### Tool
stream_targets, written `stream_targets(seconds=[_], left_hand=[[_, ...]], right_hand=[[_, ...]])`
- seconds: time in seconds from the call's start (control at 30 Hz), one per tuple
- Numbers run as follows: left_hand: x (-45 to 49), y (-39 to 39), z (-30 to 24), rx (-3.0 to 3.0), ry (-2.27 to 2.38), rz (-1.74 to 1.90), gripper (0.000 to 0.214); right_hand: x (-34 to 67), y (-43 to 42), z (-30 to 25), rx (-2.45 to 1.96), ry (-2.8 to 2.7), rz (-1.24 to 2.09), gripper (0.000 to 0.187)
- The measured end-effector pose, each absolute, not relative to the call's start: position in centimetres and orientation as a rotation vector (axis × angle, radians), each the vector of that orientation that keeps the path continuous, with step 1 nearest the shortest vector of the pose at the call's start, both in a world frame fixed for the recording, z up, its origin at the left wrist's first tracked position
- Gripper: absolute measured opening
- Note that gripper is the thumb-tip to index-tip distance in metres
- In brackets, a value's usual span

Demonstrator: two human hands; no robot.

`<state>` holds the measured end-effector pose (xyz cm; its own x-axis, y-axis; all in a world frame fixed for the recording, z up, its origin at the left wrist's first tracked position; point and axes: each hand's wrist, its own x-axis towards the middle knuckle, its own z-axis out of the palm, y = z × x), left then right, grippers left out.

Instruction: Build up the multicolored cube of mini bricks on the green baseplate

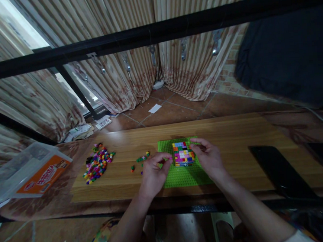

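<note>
A block of multicoloured toy bricks (183, 153), stacked in several layers, stands on a green studded baseplate (180, 180). To its left, my left hand (154, 172) has thumb and forefinger pinched on a small pink brick (170, 158), close to the block's left side. My right hand (208, 157) is at the block's right side, fingers curled with a small gap between thumb and forefinger tips. Whether those tips touch the block I cannot tell. A few loose bricks (143, 157) lie left of the baseplate, partly hidden behind my left hand.
A heap of mixed bricks (99, 163) lies on the left of the wooden board (224, 131). Beyond it stands a clear plastic box (28, 172) with an orange label. A black phone (280, 171) rests at the right. A dark metal bar (143, 34) crosses behind the board.
</note>
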<state>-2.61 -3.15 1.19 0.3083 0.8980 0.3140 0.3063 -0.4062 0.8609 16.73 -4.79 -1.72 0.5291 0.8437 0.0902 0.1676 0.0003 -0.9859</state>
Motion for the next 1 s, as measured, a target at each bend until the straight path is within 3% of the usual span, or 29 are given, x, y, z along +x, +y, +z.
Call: stream_targets(seconds=[0.27, 0.53, 1.0], left_hand=[[-0.8, -3.0, 0.6, 1.834, 0.954, 1.116, 0.013], [-0.1, -2.7, -0.6, 1.494, 0.973, 1.121, 0.004], [0.2, -2.5, -0.6, 1.266, 0.917, 1.092, 0.012]], right_hand=[[16.8, -4.9, -1.7, -1.503, -0.927, 0.696, 0.03], [16.6, -5.3, -1.3, -1.491, -0.949, 0.699, 0.032], [13.9, -5.6, -1.6, -1.611, -1.098, 0.58, 0.068]])
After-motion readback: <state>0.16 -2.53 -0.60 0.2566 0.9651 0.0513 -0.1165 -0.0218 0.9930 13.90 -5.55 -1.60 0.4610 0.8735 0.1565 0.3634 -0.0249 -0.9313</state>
